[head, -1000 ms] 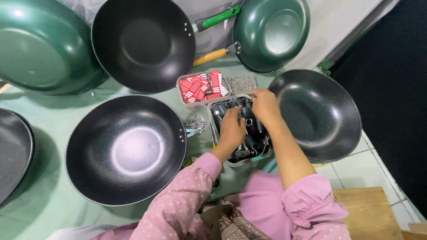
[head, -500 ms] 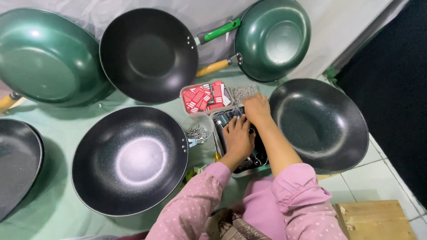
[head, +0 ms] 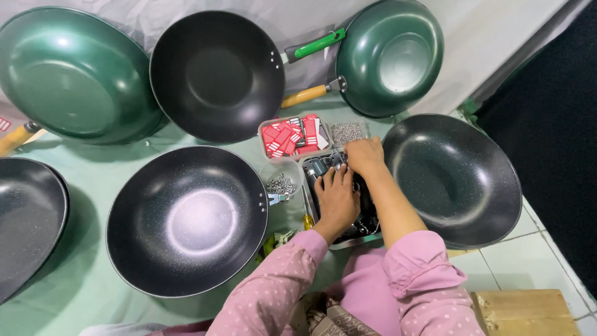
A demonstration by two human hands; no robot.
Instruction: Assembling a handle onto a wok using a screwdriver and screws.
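We have one head-worn view, looking steeply down and close over both hands at the metal tray (head: 323, 163); pans ring it.

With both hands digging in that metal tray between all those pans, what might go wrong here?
Both the left hand and right hand press into the metal tray of dark parts, so a pinched or scraped finger seems possible. The small clear cup of screws sits right beside the left hand; a nudge could spill it. The black wok touches the right forearm and might get shoved.
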